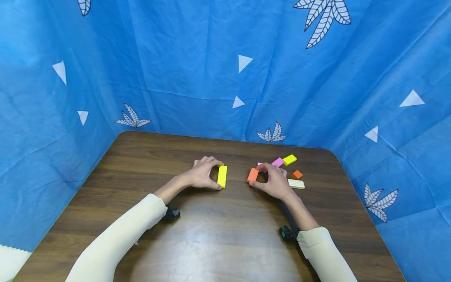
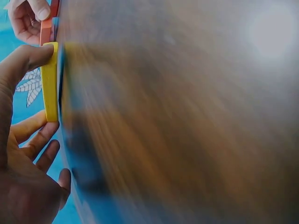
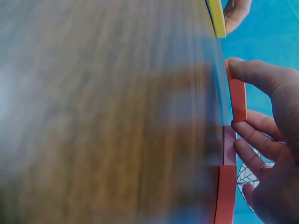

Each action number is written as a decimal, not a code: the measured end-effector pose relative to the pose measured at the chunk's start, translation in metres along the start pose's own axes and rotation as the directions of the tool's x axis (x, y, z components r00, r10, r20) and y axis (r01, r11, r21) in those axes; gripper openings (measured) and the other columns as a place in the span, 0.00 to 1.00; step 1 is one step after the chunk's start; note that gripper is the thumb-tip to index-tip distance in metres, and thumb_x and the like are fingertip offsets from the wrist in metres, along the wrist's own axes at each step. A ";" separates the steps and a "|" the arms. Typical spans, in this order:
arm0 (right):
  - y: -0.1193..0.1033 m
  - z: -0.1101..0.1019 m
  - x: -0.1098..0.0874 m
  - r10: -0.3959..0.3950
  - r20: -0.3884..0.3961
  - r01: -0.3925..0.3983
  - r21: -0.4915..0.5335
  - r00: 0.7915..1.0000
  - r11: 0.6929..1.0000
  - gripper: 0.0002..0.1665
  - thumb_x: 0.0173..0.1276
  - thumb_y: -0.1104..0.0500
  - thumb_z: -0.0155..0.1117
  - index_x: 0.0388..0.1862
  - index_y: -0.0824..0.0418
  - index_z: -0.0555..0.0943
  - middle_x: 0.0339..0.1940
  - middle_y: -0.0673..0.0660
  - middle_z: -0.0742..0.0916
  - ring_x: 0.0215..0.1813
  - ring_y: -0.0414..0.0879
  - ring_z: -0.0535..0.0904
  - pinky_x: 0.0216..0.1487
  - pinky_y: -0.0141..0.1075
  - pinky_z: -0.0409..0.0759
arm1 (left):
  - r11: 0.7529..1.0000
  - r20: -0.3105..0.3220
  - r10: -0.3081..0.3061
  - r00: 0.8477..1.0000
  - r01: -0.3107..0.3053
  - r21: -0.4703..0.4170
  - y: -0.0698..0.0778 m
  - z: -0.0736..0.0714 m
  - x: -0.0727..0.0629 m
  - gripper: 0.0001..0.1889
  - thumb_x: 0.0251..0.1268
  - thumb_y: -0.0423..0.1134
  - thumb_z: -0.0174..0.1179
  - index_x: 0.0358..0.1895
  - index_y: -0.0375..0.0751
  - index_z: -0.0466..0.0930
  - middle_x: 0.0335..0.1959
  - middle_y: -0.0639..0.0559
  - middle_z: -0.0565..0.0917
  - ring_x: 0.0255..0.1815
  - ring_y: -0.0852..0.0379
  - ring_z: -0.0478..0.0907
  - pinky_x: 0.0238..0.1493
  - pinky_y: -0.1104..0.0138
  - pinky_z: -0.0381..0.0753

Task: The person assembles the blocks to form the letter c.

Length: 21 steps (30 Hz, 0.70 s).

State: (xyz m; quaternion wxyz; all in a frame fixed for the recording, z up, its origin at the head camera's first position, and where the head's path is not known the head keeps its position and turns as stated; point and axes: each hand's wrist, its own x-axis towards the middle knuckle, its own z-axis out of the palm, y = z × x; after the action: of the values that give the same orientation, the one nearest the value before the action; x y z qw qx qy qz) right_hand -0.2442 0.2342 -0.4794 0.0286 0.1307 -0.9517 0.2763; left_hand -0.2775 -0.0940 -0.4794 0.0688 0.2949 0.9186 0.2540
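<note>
Left of the table's middle, my left hand (image 1: 203, 172) pinches a long yellow block (image 1: 222, 177) end to end, thumb at the near end and fingers at the far end. In the left wrist view, that yellow block (image 2: 50, 88) stands close over the tabletop, with the other fingers spread beside it. My right hand (image 1: 275, 182) holds an orange block (image 1: 252, 175) the same way. The right wrist view has the orange block (image 3: 237, 95) between thumb and fingertips, close over the wood. A short gap separates the two held blocks.
Around the right hand lie a pink block (image 1: 278, 162), another yellow block (image 1: 290, 159), a small orange block (image 1: 297, 174) and a cream ridged block (image 1: 296, 183). A red block (image 3: 226, 193) is partly hidden by that hand. Blue curtains (image 1: 197, 70) border the wooden table (image 1: 211, 243).
</note>
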 end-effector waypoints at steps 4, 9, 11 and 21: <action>-0.002 0.002 0.002 0.002 -0.003 -0.002 0.016 1.000 1.000 0.39 0.60 0.40 0.84 0.63 0.57 0.81 0.64 0.58 0.88 0.66 0.57 0.82 0.68 0.64 0.57 | 1.000 -0.015 -0.008 1.000 0.008 -0.010 -0.009 -0.007 -0.010 0.46 0.51 0.59 0.80 0.76 0.50 0.75 0.68 0.51 0.79 0.71 0.45 0.70 0.63 0.43 0.61; -0.002 0.004 0.003 0.007 -0.018 -0.006 0.024 1.000 1.000 0.38 0.60 0.40 0.85 0.62 0.57 0.82 0.61 0.58 0.89 0.65 0.58 0.82 0.65 0.63 0.57 | 1.000 -0.034 -0.015 0.999 0.014 -0.021 -0.019 -0.015 -0.021 0.47 0.51 0.58 0.80 0.76 0.49 0.75 0.68 0.50 0.79 0.71 0.43 0.71 0.63 0.42 0.61; -0.002 0.005 0.004 0.013 -0.014 -0.013 0.029 1.000 0.999 0.38 0.60 0.40 0.85 0.62 0.57 0.82 0.59 0.58 0.89 0.65 0.58 0.81 0.65 0.63 0.56 | 0.999 -0.039 -0.023 0.999 0.022 -0.025 -0.023 -0.018 -0.025 0.47 0.50 0.57 0.81 0.76 0.49 0.75 0.68 0.49 0.79 0.72 0.43 0.70 0.62 0.43 0.61; -0.012 0.008 0.018 0.036 0.004 -0.036 0.069 0.999 0.997 0.38 0.60 0.39 0.84 0.61 0.57 0.81 0.60 0.59 0.89 0.65 0.59 0.81 0.72 0.67 0.55 | 0.998 -0.072 -0.060 0.996 0.059 -0.023 -0.043 -0.031 -0.044 0.46 0.48 0.54 0.81 0.74 0.48 0.76 0.67 0.48 0.80 0.71 0.41 0.70 0.59 0.44 0.61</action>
State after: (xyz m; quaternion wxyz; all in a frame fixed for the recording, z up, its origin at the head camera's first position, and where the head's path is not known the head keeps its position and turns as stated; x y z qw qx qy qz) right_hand -0.2582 0.2158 -0.4778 0.0179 0.1147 -0.9438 0.3095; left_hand -0.2723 -0.1623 -0.4755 0.0460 0.2573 0.9261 0.2721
